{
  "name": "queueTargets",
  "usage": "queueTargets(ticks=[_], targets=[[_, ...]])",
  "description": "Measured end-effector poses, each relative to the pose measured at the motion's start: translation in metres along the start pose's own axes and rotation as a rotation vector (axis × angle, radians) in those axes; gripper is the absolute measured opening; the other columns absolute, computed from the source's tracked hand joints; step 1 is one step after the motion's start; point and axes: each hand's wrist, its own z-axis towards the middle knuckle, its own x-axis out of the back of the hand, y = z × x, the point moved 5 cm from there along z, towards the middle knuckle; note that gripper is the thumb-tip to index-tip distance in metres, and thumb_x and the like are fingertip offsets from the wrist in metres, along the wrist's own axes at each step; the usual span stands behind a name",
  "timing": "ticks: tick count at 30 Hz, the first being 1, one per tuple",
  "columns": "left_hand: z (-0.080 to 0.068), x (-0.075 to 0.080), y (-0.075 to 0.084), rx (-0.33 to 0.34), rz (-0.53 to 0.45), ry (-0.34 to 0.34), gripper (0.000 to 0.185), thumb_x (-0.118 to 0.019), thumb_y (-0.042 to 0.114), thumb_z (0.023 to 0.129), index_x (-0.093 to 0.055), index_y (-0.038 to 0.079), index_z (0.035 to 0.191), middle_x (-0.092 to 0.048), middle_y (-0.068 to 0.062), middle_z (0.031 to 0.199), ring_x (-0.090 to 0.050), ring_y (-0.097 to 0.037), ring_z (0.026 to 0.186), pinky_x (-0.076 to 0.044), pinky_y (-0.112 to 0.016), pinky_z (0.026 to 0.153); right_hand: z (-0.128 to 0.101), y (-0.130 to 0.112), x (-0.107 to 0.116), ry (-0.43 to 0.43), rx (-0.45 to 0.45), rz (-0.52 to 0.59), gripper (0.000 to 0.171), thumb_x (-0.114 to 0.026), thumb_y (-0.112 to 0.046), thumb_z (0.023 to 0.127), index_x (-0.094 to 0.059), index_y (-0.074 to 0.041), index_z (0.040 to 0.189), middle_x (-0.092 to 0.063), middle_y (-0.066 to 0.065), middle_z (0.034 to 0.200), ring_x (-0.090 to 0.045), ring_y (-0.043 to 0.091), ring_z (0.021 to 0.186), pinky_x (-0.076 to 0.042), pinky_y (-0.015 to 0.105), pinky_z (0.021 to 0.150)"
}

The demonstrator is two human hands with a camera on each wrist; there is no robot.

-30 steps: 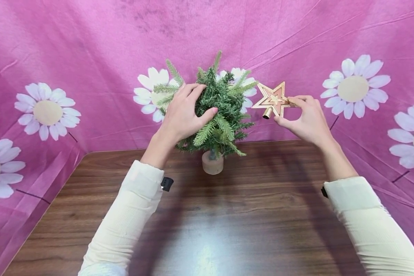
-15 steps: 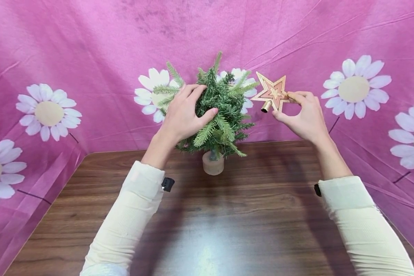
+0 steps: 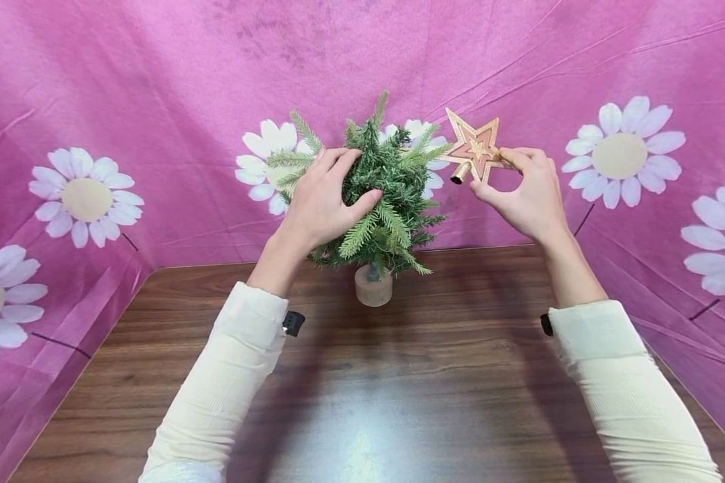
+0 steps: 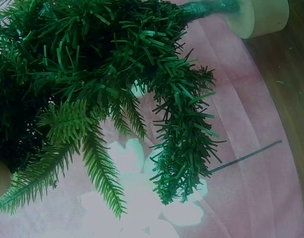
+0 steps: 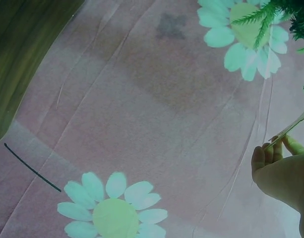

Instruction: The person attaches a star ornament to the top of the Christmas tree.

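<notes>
Two walls of pink cloth (image 3: 157, 80) printed with white daisies stand behind and beside a dark wooden table (image 3: 399, 376), meeting it along a straight edge just behind the small artificial fir tree (image 3: 380, 194). That tree stands upright in a pale round base (image 3: 373, 287) near the far edge of the table. Left of the tree's middle, the left hand (image 3: 323, 198) grasps the green branches, its fingers curled into the needles and its thumb pressed in lower down; the left wrist view shows only branches, the base and the cloth up close. Right of the treetop and a little above the branches, the right hand (image 3: 528, 194) pinches a gold star topper (image 3: 474, 147) by one of its points between thumb and forefinger, the other fingers loosely bent. The star's short tube (image 3: 460, 173) points down towards the tree, close to the outer twigs but apart from them. Both arms wear cream sleeves (image 3: 229, 376).
</notes>
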Motion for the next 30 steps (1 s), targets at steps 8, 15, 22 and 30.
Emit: queueTargets(ticks=[8, 15, 22, 30], targets=[[-0.001, 0.000, -0.001, 0.007, -0.009, -0.015, 0.076, -0.062, 0.054, 0.093, -0.046, 0.009, 0.151, -0.046, -0.010, 0.151, -0.034, -0.028, 0.146, -0.028, -0.048, 0.119, 0.001, -0.009, -0.001, -0.012, 0.002, -0.012, 0.073, -0.079, -0.038, 0.081, -0.058, -0.003, 0.143, -0.049, 0.019, 0.142, -0.039, 0.036, 0.133, -0.035, 0.054, 0.104], [0.000, 0.000, -0.001, -0.001, -0.013, -0.009, 0.076, -0.062, 0.054, 0.093, -0.046, 0.009, 0.151, -0.046, -0.010, 0.151, -0.034, -0.028, 0.146, -0.028, -0.047, 0.119, 0.002, -0.020, -0.005, -0.003, 0.025, -0.020, 0.073, -0.080, -0.038, 0.080, -0.060, -0.003, 0.141, -0.050, 0.019, 0.140, -0.039, 0.036, 0.129, -0.035, 0.052, 0.103], [0.000, 0.000, 0.000, -0.002, -0.006, -0.011, 0.077, -0.062, 0.054, 0.093, -0.045, 0.009, 0.152, -0.046, -0.010, 0.151, -0.031, -0.029, 0.148, -0.026, -0.046, 0.121, 0.003, -0.029, -0.010, 0.003, 0.014, -0.016, 0.071, -0.079, -0.040, 0.080, -0.061, -0.006, 0.140, -0.051, 0.016, 0.140, -0.040, 0.032, 0.127, -0.036, 0.049, 0.101], [-0.001, -0.001, -0.001, -0.001, -0.003, -0.009, 0.077, -0.062, 0.055, 0.093, -0.045, 0.009, 0.152, -0.046, -0.010, 0.151, -0.032, -0.029, 0.147, -0.028, -0.046, 0.120, 0.004, -0.037, -0.017, -0.021, 0.003, -0.033, 0.073, -0.077, -0.046, 0.081, -0.061, -0.007, 0.140, -0.049, 0.014, 0.143, -0.039, 0.031, 0.128, -0.036, 0.049, 0.102]])
